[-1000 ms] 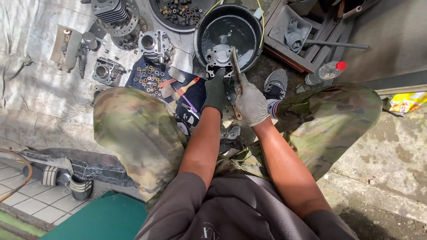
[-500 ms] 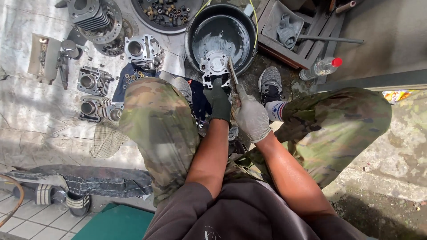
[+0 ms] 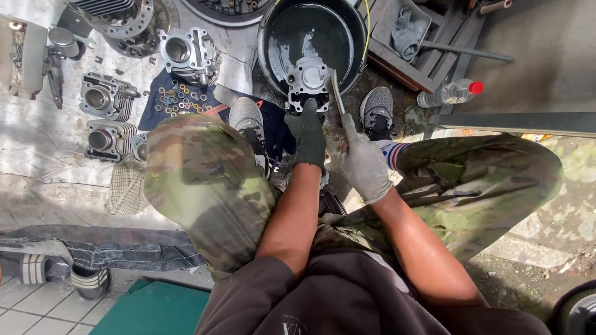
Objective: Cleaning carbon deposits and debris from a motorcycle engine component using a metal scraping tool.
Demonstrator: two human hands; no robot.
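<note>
Head view
Landmark: black basin point(image 3: 273, 46), dark liquid inside.
Engine part: grey metal casting point(image 3: 308, 79), at the basin's near rim.
Left hand point(image 3: 308, 135): dark glove, fingers clamped on the casting's near edge.
Right hand point(image 3: 365, 164): pale glove, closed around a thin blade-like tool point(image 3: 337, 92), tip just right of the casting.
Nearby: cylinder blocks point(image 3: 102, 99) well left of the basin; plastic bottle point(image 3: 448, 93) to its right.

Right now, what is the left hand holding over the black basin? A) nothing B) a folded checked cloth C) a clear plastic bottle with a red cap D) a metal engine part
D: the dark-gloved left hand grips a grey metal engine part at the rim of the black basin, while the light-gloved right hand holds a thin flat tool against its edge.
</note>
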